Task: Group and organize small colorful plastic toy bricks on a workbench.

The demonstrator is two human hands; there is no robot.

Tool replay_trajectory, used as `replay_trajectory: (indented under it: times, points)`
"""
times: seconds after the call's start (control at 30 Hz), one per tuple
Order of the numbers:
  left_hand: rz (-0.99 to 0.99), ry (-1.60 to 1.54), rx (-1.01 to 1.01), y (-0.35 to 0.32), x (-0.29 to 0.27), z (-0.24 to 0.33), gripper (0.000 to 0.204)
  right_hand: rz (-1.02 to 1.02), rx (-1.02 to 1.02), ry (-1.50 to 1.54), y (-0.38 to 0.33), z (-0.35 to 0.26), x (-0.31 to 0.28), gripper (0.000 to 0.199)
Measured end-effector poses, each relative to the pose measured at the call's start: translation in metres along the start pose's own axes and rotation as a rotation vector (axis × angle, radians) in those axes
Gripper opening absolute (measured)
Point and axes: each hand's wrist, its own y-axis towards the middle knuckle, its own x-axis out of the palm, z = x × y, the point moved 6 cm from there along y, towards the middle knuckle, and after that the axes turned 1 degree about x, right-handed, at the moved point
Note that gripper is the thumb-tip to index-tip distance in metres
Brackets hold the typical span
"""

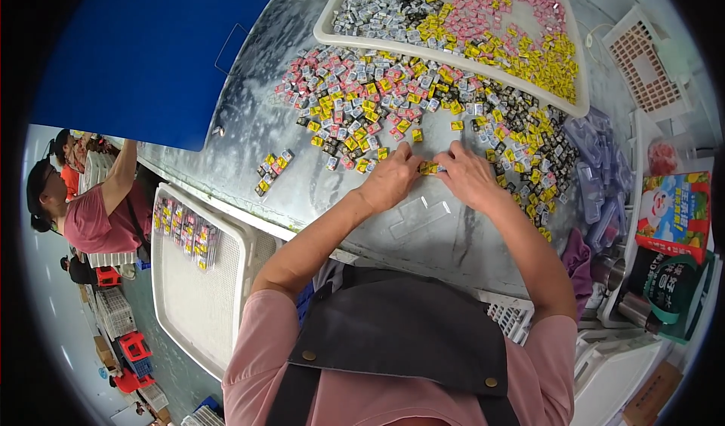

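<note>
Hands [393, 178] and [467, 175] meet on table [302, 169] | fingertips pinched on yellow packet [428, 168] at pile's [393, 94] near edge | packet looks light, slick, crinkly; best nipped by its edges.

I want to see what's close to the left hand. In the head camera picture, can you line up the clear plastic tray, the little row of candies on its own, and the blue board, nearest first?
From the left hand:
1. Clear plastic tray, just below it, toward the person.
2. Little row of candies, out to the left on the table.
3. Blue board, far up at the left corner.
</note>
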Motion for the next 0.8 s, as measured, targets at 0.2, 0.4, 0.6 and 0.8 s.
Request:
replay_trajectory:
  times: [0.2,0.4,0.6,0.8]
  points:
    - [0.063,0.006,0.013,-0.015,-0.029,0.021,0.031,0.054,-0.069,0.077,-0.009,-0.017,-0.023,0.028]
    - [0.140,-0.045,-0.208,-0.080,-0.016,0.061,0.031,-0.070,-0.251,0.133,-0.041,-0.049,-0.009,0.022]
    - [0.195,-0.049,-0.271,-0.103,0.021,0.062,0.032,-0.133,-0.323,0.036,-0.051,-0.047,0.016,0.020]
    - [0.115,-0.038,-0.214,-0.090,0.008,0.042,0.030,-0.125,-0.263,0.110,-0.053,-0.039,0.015,0.026]
